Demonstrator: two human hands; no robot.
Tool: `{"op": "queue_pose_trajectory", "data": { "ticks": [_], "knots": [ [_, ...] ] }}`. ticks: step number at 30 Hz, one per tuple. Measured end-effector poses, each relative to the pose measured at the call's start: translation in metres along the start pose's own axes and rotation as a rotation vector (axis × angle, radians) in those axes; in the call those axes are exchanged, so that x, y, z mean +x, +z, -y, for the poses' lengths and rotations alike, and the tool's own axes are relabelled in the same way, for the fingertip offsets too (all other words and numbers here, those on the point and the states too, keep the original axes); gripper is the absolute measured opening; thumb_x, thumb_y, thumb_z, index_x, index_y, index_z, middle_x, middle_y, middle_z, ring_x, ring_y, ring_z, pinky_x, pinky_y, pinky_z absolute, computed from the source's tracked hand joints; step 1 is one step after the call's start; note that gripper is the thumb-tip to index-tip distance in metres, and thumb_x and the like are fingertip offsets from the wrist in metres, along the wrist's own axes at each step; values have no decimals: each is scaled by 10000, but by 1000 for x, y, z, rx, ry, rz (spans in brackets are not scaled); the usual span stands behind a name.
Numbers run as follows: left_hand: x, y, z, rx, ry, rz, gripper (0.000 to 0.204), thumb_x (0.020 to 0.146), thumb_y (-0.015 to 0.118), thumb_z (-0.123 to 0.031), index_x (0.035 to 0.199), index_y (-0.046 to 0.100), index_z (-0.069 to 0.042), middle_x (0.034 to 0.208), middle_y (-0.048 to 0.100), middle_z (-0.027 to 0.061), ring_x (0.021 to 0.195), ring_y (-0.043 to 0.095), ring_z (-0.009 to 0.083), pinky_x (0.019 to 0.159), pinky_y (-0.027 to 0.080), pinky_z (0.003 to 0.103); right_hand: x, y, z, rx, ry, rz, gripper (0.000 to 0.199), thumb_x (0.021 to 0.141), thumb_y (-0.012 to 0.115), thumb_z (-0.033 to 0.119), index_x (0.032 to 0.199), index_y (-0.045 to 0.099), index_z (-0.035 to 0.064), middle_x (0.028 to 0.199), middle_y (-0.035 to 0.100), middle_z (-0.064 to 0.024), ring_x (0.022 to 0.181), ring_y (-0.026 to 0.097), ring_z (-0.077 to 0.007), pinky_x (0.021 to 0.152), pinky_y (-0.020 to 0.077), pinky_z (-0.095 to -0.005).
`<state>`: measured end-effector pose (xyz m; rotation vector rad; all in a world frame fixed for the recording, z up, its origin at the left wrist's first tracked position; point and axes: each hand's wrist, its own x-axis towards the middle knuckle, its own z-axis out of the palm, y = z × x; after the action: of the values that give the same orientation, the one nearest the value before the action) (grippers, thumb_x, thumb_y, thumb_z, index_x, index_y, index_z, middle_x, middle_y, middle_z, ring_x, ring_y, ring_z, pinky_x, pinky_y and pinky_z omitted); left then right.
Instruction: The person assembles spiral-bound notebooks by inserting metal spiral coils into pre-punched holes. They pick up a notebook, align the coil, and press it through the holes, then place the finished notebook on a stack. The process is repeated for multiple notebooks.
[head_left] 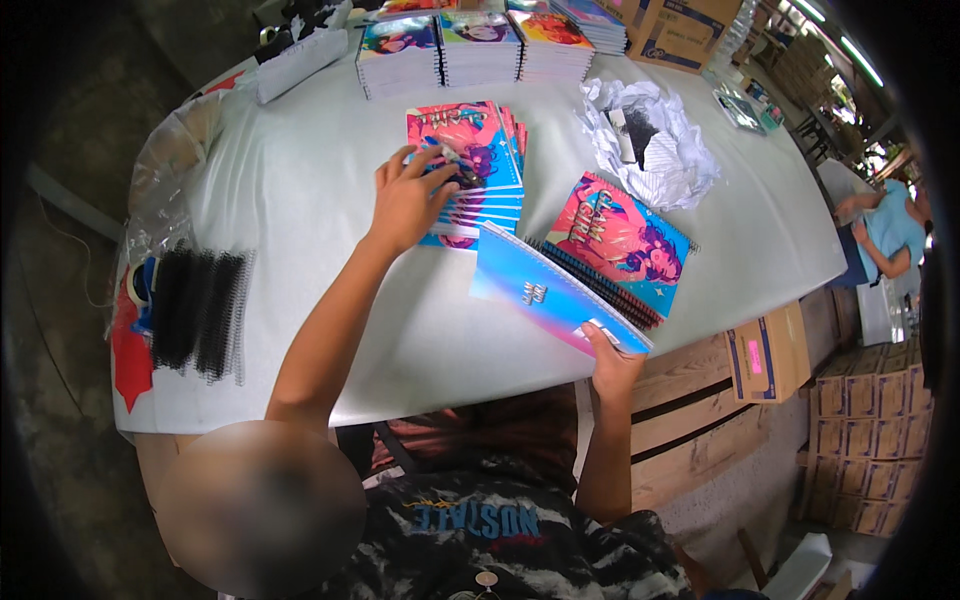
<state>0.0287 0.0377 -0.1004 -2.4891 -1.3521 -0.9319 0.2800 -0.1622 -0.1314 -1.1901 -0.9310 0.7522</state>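
My left hand (410, 200) lies flat on a fanned stack of pink and blue notebook covers (480, 170) in the middle of the white table (330, 180), fingers spread. My right hand (610, 362) grips the near corner of a spiral-bound notebook (620, 245). Its blue front cover (545, 290) is lifted open toward me. The black wire binding runs between that cover and the pink illustrated page.
Three piles of finished notebooks (478, 48) stand at the far edge. Black spiral coils (198, 312) lie at the left end. Crumpled white wrapping (655, 140) sits at the back right. Cardboard boxes (770, 352) and a person in blue (890, 232) are to the right.
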Motion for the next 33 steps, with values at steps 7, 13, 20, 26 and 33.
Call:
{"op": "queue_pose_trajectory", "data": {
  "ticks": [7, 13, 20, 26, 33],
  "knots": [
    [-92, -44, -45, -1312, -531, 387, 533, 787, 545, 21, 1296, 399, -36, 1238, 471, 59, 1178, 412, 199, 1006, 303, 342, -2, 32, -13, 187, 48, 166, 166, 740, 697, -22, 898, 648, -24, 833, 649, -42, 756, 586, -89, 696, 477, -239],
    [-145, -31, -37, -1263, -698, 118, 426, 796, 440, 80, 1215, 429, 3, 1087, 524, 64, 1063, 470, 160, 954, 346, 290, 3, 58, -4, 131, 46, 435, 169, 747, 687, -17, 911, 648, -28, 863, 665, -67, 774, 605, -112, 701, 476, -243],
    [-178, -103, 22, 28, -595, 149, 213, 750, 575, -32, 959, 605, -58, 1007, 574, 136, 943, 530, 307, 781, 417, 413, 20, 68, 8, -85, -213, 678, 222, 767, 620, -57, 988, 631, -71, 951, 665, -193, 888, 656, -235, 796, 502, -304],
    [-251, -173, 51, 630, -1077, 315, 185, 795, 593, -173, 937, 583, -55, 1004, 579, 128, 922, 555, 313, 781, 424, 406, 30, 75, 1, -49, -272, 613, 216, 777, 609, -40, 990, 635, -68, 972, 662, -194, 877, 662, -241, 790, 499, -295],
    [-280, -173, 73, -223, -1168, -183, 200, 908, 475, -168, 1057, 481, -35, 815, 559, 39, 655, 513, 145, 607, 427, 266, 32, 66, 3, -113, -196, 597, 217, 789, 592, -17, 994, 639, -70, 952, 673, -164, 848, 654, -194, 772, 485, -281]
  ]
}}
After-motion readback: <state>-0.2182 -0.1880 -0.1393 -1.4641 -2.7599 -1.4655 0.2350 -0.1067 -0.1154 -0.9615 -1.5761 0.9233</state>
